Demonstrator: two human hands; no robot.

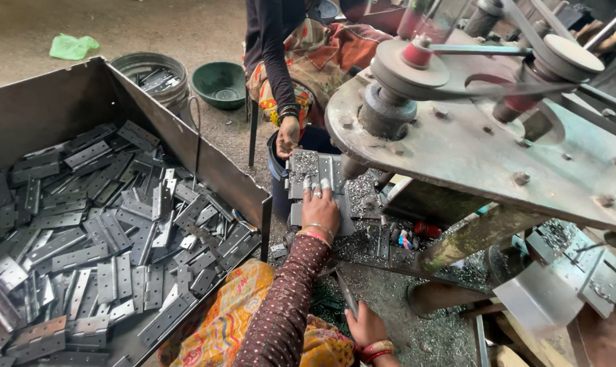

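Big steel bin (63,95) at left, full of loose grey hinges (104,231). Left hand (319,207) lies flat on a hinge plate (321,178) on the drill-press worktop (362,204), just under the spindle (354,165); fingers (316,185) together, pressing down, not pinching. Plate looks stiff, thin, sharp-edged, slick with swarf: best held by its long edges. Right hand (366,326) low at the near edge, fingers curled round a thin lever (345,292). A co-worker's hand (287,136) touches the plate's far edge.
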